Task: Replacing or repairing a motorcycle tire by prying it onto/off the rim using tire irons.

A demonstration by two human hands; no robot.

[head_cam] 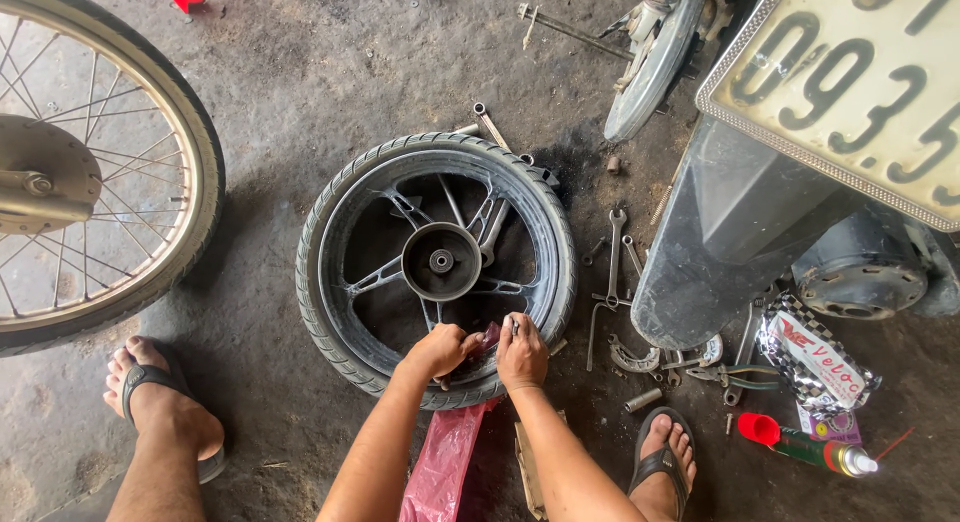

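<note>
The stained concrete floor (300,72) carries a black motorcycle wheel (436,267) lying flat at the centre. To its right, wrenches (613,257) and small metal parts are scattered near a checkered packet (815,360) and a spray can with a red cap (805,446). A red plastic bag (440,467) lies below the wheel, beside a piece of cardboard (527,467).

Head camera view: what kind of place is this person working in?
Most likely a small motorcycle repair shop, working at floor level. A cast motorcycle wheel with its tyre lies flat on the stained concrete floor, wrenches and other tools are scattered beside it, and a motorcycle's rear mudguard stands close by.
</note>
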